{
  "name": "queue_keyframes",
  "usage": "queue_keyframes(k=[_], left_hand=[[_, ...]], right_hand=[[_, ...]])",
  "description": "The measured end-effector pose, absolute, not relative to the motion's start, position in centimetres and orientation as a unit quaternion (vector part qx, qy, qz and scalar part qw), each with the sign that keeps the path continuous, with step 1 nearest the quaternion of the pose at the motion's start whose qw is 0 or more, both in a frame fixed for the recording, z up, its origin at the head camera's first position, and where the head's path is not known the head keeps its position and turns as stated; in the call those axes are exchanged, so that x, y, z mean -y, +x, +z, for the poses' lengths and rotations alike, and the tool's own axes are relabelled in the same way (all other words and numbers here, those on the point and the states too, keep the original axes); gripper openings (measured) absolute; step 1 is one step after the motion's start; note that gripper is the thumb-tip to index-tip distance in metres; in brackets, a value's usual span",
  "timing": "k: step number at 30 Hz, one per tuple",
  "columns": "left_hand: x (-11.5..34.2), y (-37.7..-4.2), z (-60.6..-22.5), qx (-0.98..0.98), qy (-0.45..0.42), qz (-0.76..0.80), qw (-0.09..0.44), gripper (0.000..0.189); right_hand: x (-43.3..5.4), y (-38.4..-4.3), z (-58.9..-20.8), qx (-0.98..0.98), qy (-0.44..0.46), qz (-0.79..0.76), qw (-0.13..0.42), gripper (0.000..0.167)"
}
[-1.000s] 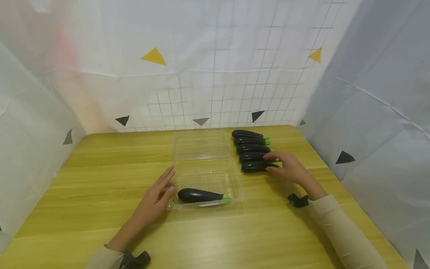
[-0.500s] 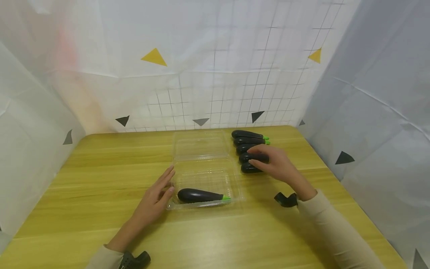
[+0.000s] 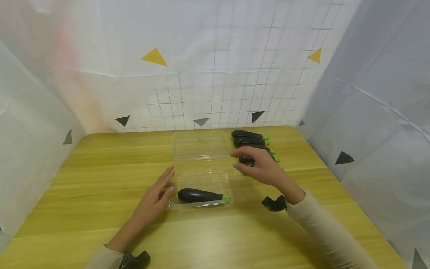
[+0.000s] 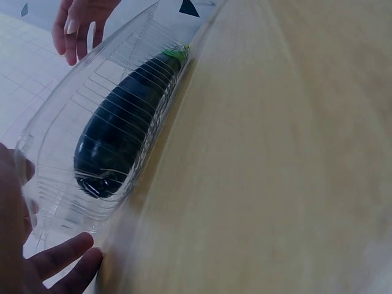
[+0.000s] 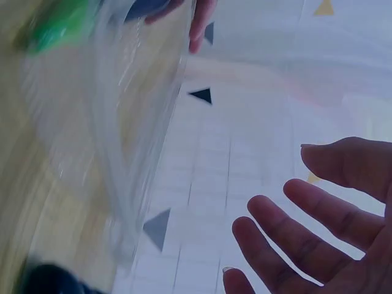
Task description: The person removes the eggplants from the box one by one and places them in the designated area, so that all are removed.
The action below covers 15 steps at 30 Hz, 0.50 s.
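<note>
A clear plastic clamshell box point(image 3: 201, 164) lies with its lid folded back on the wooden table. Inside its base, along the front side, rests one dark eggplant point(image 3: 199, 195) with a green stem end. My left hand point(image 3: 154, 196) touches the box's left side with its fingers fairly straight. My right hand point(image 3: 260, 164) hovers by the box's right edge, partly in front of the nearer eggplants in a row. In the right wrist view, the fingers point(image 5: 294, 236) of that hand are spread, and nothing lies between them.
Several more eggplants point(image 3: 248, 141) lie in a row at the back right of the table point(image 3: 100, 179), stems pointing right. White sheets point(image 3: 201, 56) with triangle marks enclose the back and sides. A black wrist mount point(image 3: 273, 203) sits on the right wrist.
My right hand has moved left from the stem ends of the eggplant row, across it, to the box's right edge. My left hand and the eggplant in the box have stayed in place.
</note>
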<state>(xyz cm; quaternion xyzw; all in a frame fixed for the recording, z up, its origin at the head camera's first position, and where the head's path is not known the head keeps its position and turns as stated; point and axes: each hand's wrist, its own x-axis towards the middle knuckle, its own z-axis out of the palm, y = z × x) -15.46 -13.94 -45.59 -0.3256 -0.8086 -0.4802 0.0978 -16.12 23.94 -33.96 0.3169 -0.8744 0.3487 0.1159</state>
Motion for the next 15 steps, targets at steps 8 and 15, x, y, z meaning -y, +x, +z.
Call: queue_keyframes(k=[8, 15], left_hand=[[14.0, -15.5, -45.7, 0.812, -0.323, -0.476, 0.1, 0.055], [14.0, -15.5, -45.8, 0.81, -0.326, -0.476, 0.105, 0.055]], right_hand=[[-21.4, -15.8, -34.6, 0.865, 0.35, 0.347, 0.097, 0.028], [-19.8, -15.7, -35.7, 0.857, 0.372, 0.351, 0.068, 0.032]])
